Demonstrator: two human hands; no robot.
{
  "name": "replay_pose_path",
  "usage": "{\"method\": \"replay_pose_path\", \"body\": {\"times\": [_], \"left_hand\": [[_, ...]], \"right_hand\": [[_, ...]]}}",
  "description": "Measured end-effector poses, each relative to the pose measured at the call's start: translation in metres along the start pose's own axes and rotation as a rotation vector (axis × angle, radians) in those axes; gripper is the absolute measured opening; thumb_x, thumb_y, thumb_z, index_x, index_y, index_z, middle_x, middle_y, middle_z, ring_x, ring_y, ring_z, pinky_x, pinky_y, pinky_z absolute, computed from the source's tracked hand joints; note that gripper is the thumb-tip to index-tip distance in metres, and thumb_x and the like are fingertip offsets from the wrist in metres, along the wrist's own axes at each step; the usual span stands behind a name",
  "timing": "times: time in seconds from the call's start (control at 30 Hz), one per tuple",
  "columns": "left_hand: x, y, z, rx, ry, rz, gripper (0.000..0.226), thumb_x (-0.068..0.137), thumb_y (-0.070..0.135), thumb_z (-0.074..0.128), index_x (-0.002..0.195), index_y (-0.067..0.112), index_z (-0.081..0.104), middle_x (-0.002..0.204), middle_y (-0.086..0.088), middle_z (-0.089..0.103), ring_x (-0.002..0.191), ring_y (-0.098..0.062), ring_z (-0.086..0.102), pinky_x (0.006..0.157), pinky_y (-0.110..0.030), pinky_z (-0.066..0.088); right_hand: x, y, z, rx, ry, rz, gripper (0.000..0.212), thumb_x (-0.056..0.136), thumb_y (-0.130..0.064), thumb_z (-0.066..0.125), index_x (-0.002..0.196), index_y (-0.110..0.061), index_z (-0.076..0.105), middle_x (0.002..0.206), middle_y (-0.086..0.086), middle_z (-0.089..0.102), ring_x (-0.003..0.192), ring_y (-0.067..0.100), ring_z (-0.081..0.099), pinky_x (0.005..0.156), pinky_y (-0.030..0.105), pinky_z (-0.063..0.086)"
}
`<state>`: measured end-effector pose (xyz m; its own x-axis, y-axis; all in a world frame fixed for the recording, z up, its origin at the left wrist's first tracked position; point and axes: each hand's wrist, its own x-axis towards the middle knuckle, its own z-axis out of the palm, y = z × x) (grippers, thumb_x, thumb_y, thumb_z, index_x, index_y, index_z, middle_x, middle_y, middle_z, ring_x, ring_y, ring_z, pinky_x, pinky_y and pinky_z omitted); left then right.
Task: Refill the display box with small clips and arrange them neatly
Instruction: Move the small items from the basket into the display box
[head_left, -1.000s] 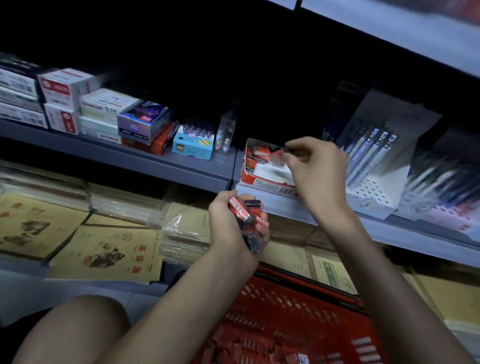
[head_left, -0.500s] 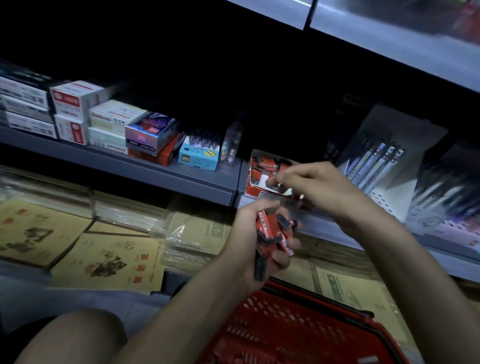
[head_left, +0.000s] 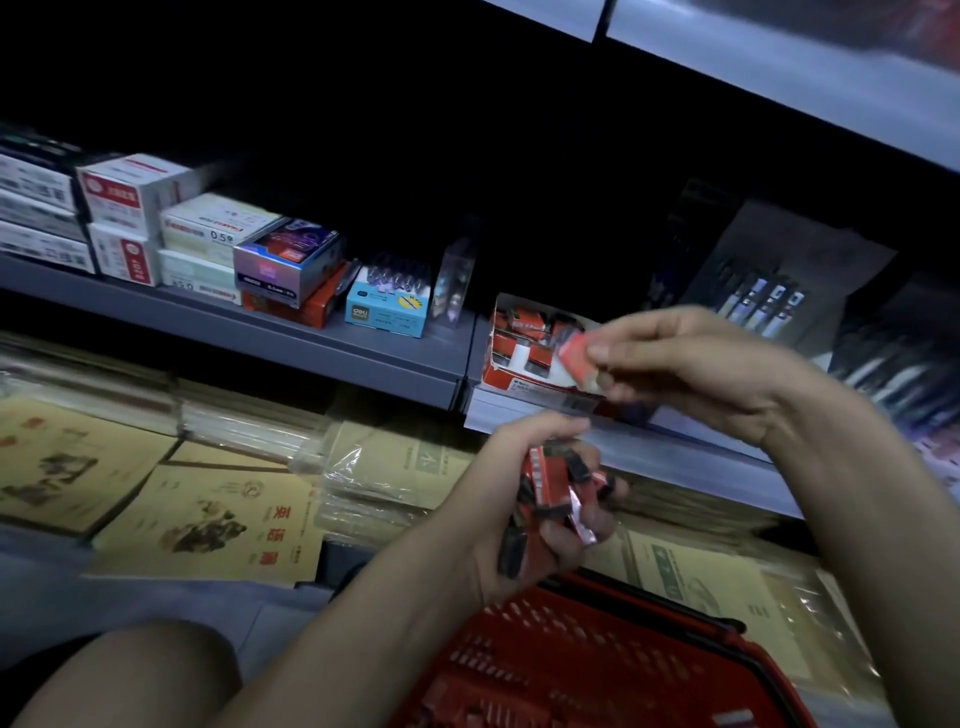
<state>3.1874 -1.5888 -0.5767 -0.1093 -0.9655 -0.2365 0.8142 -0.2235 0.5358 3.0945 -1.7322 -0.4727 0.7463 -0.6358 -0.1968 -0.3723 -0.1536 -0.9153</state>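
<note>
One small red clip pack (head_left: 573, 358) is pinched between the thumb and fingers (head_left: 631, 351) of your right hand (head_left: 696, 369), held just in front of the open display box (head_left: 524, 383), near its right end. The box stands at the front lip of the grey shelf (head_left: 322, 338), with several red packs lying inside it in uneven rows. Below it, your left hand (head_left: 498, 499) curls round a loose bunch of red and black clip packs (head_left: 550, 478), with its fingers wrapped under them and the thumb over the top. Left of the display box, on the same shelf, stand a blue carton (head_left: 387, 312) and stacked white and purple boxes (head_left: 208, 244). Pen displays (head_left: 763, 306) lean at the right. Wrapped tan notebooks (head_left: 208, 519) lie on the lower shelf, and a red basket (head_left: 597, 660) sits beneath your forearms.
</note>
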Motion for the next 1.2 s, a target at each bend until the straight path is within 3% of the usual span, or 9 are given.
{"method": "replay_pose_path", "body": {"times": [0.07, 0.17, 0.37, 0.47, 0.63, 0.77, 0.93, 1.07, 1.2], "left_hand": [[0.001, 0.001, -0.005, -0.208, -0.036, -0.026, 0.032, 0.093, 0.036, 0.058, 0.071, 0.013, 0.051, 0.097, -0.015, 0.058, 0.063, -0.013, 0.047, 0.034, -0.013, 0.033], [0.001, 0.006, -0.011, -0.388, 0.049, 0.028, 0.044, 0.094, 0.037, 0.051, 0.064, 0.007, 0.061, 0.093, -0.015, 0.058, 0.062, -0.014, 0.047, 0.034, -0.012, 0.033], [-0.003, 0.016, -0.011, -0.485, 0.179, 0.112, 0.047, 0.094, 0.035, 0.051, 0.069, 0.0, 0.069, 0.103, -0.016, 0.056, 0.062, -0.016, 0.051, 0.037, -0.014, 0.035], [-0.005, 0.021, -0.008, -0.427, 0.18, 0.139, 0.035, 0.095, 0.033, 0.049, 0.086, 0.003, 0.065, 0.096, -0.015, 0.058, 0.061, -0.016, 0.049, 0.035, -0.014, 0.033], [-0.001, 0.021, -0.007, -0.259, 0.228, 0.201, 0.042, 0.098, 0.035, 0.04, 0.094, 0.005, 0.069, 0.073, -0.005, 0.056, 0.055, -0.013, 0.046, 0.032, -0.015, 0.03], [0.001, 0.017, -0.004, -0.208, 0.248, 0.203, 0.048, 0.101, 0.04, 0.041, 0.095, 0.004, 0.073, 0.069, -0.006, 0.057, 0.053, -0.015, 0.049, 0.032, -0.015, 0.03], [-0.003, 0.016, -0.004, -0.247, 0.223, 0.145, 0.043, 0.1, 0.041, 0.045, 0.098, 0.004, 0.066, 0.086, -0.016, 0.062, 0.056, -0.016, 0.051, 0.032, -0.015, 0.033], [-0.003, 0.018, -0.009, -0.331, 0.264, 0.149, 0.04, 0.099, 0.036, 0.045, 0.107, 0.002, 0.064, 0.088, -0.019, 0.065, 0.057, -0.016, 0.052, 0.033, -0.015, 0.036], [0.0, 0.021, -0.01, -0.378, 0.298, 0.166, 0.038, 0.098, 0.034, 0.043, 0.102, 0.003, 0.063, 0.085, -0.019, 0.065, 0.055, -0.016, 0.051, 0.034, -0.014, 0.036]], "right_hand": [[0.011, 0.002, -0.003, -0.113, 0.297, -0.17, 0.008, 0.089, -0.002, 0.074, 0.096, -0.004, 0.075, 0.078, 0.013, 0.073, 0.069, 0.02, 0.067, 0.059, 0.017, 0.055], [0.032, 0.018, 0.0, -0.665, 0.607, -0.374, 0.004, 0.09, -0.019, 0.08, 0.091, -0.021, 0.077, 0.079, -0.005, 0.074, 0.072, 0.007, 0.069, 0.065, 0.022, 0.054], [0.038, 0.037, 0.012, -1.043, 0.424, -0.286, 0.006, 0.09, -0.026, 0.076, 0.093, -0.029, 0.08, 0.092, -0.006, 0.076, 0.093, 0.019, 0.068, 0.083, 0.038, 0.055], [0.009, 0.022, 0.024, -0.869, 0.475, -0.437, 0.007, 0.093, -0.029, 0.073, 0.092, -0.031, 0.08, 0.086, -0.017, 0.072, 0.084, 0.004, 0.063, 0.074, 0.023, 0.047], [-0.026, -0.003, 0.058, -0.517, 0.067, -0.284, 0.014, 0.077, -0.021, 0.09, 0.09, -0.021, 0.083, 0.074, -0.002, 0.075, 0.065, 0.005, 0.072, 0.06, 0.011, 0.049], [-0.023, 0.0, 0.052, -0.466, 0.059, -0.225, 0.008, 0.083, -0.008, 0.084, 0.091, -0.009, 0.081, 0.073, 0.009, 0.078, 0.073, 0.024, 0.076, 0.073, 0.032, 0.062], [-0.017, 0.005, 0.036, -0.344, 0.316, -0.3, 0.017, 0.085, 0.004, 0.075, 0.085, -0.012, 0.081, 0.069, 0.0, 0.076, 0.059, 0.006, 0.067, 0.056, 0.018, 0.052], [0.008, 0.012, 0.015, -0.581, 0.634, -0.474, 0.015, 0.085, -0.01, 0.079, 0.095, -0.021, 0.08, 0.081, -0.015, 0.076, 0.073, -0.004, 0.071, 0.068, 0.017, 0.057], [0.044, 0.036, 0.031, -0.783, 0.503, -0.495, 0.012, 0.086, -0.013, 0.08, 0.096, -0.02, 0.083, 0.089, -0.01, 0.079, 0.08, 0.003, 0.073, 0.084, 0.028, 0.059]]}}
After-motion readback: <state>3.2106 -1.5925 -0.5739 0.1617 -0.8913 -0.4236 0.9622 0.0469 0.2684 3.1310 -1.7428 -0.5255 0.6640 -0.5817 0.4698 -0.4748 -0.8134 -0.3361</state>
